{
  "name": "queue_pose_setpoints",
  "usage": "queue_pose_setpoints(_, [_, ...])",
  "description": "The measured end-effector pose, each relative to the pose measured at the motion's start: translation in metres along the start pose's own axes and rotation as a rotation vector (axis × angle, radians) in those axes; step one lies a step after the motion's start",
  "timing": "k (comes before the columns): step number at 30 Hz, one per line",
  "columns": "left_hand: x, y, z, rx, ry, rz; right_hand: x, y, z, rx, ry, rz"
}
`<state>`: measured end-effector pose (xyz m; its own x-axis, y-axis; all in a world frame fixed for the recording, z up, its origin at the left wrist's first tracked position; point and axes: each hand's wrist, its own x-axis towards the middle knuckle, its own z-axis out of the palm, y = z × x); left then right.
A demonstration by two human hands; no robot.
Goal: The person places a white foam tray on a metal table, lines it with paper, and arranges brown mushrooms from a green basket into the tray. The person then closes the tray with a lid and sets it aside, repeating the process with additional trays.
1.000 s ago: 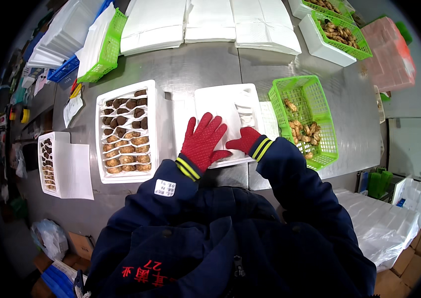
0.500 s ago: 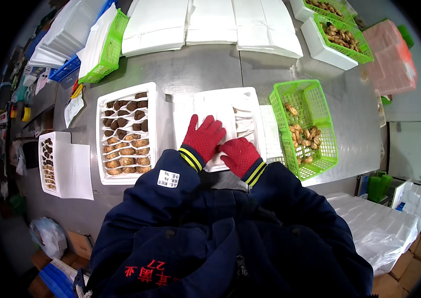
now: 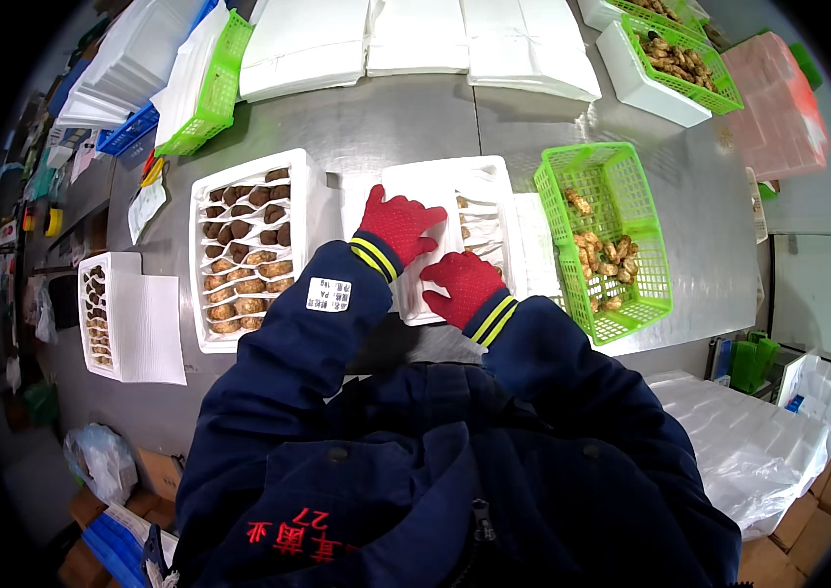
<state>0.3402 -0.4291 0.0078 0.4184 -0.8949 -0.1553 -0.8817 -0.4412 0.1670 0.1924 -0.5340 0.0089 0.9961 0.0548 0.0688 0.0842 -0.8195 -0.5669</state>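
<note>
A white foam box (image 3: 504,186) stands in front of me, with white paper (image 3: 425,191) over its left part. On its right side, mushrooms (image 3: 464,218) show between folded strips of paper. Red knitted gloves cover both my hands. My left hand (image 3: 399,223) lies over the paper, fingers extended and thumb apart. Nearer to me, my right hand (image 3: 466,287) hovers at the box's near part, its thumb and forefinger spread with nothing visible between them. Beside it on the right, a green plastic basket (image 3: 555,211) holds loose tan mushrooms (image 3: 611,257).
Left of the middle box, a foam box (image 3: 314,196) holds rows of dark and tan mushrooms; a smaller filled box (image 3: 126,323) sits farther left. Stacked white sheets (image 3: 415,39) line the steel table's (image 3: 376,122) far side. Another mushroom basket (image 3: 719,93) stands at far right.
My right hand has shifted slightly left and farther from the body, its thumb and forefinger now parted. My left hand's fingers have moved a little away from me. More mushrooms show on the box's right side.
</note>
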Motion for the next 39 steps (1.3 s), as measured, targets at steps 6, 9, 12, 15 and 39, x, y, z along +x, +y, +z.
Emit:
queue_pose_setpoints(6, [0.000, -0.001, 0.008, 0.018, 0.010, -0.026, -0.002, -0.002, 0.007, -0.147, -0.100, 0.159])
queue_pose_setpoints(9, [0.000, 0.005, 0.004, 0.020, 0.007, -0.047, 0.000, 0.003, 0.017, -0.220, -0.138, 0.160])
queue_pose_setpoints(12, [-0.008, 0.021, -0.001, 0.069, 0.014, -0.113, -0.006, 0.008, 0.018, -0.138, -0.145, 0.139])
queue_pose_setpoints(15, [-0.014, 0.039, 0.001, 0.046, 0.197, -0.056, -0.017, 0.010, 0.013, -0.024, -0.037, 0.033])
queue_pose_setpoints(39, [-0.095, -0.327, -0.041, -0.263, 1.063, -0.589, -0.020, 0.067, -0.016, 0.197, 0.632, 0.450])
